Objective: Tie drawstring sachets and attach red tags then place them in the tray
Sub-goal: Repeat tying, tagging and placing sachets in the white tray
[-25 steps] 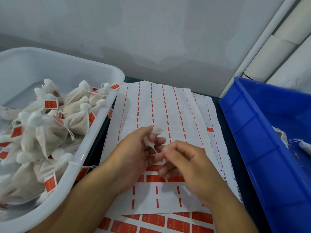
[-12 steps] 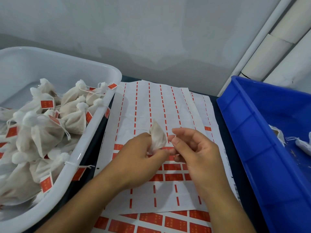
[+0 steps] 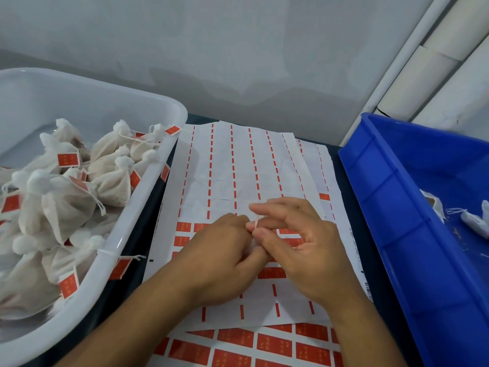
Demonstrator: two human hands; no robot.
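Where half a second ago the left hand held the sachet up in plain sight, it now lies knuckles-up over it, and the left hand (image 3: 214, 258) hides nearly all of the sachet (image 3: 251, 245), only a sliver of white cloth showing between the two hands. The right hand (image 3: 299, 242) has closed in against the left, its thumb and a fingertip pinching a thin drawstring (image 3: 256, 221) that runs up across its fingers, the upper fingers spread. Both hands sit lower than before, just above the sticker sheet (image 3: 238, 170) on the surface. Whether the left fingers curl round the sachet cannot be told. Finished tagged sachets fill the white tray (image 3: 148, 186) on the left; a blue bin (image 3: 397, 207) stands to the right.
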